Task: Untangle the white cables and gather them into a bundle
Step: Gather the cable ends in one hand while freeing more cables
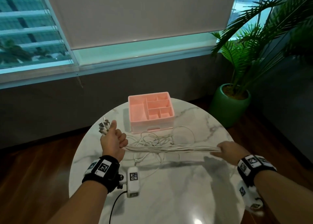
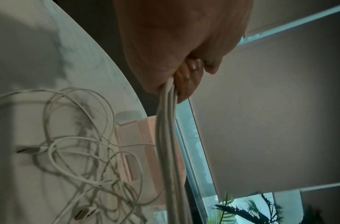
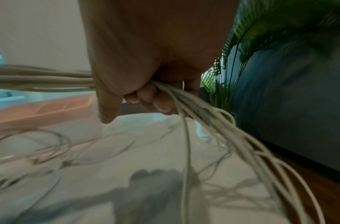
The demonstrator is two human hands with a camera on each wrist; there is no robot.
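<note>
Both hands gripping white cables [image 1: 171, 149], right hand [image 1: 227, 149] near table edge [image 1: 237, 157]

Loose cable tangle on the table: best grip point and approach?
Judging by its pose, take the loose tangle where strands cross densest, coming from above: it lies flat on the marble table, between left hand and right hand, under the taut strands.

Right wrist view's loose white cables [image 3: 40, 145] motion-blurred
</note>
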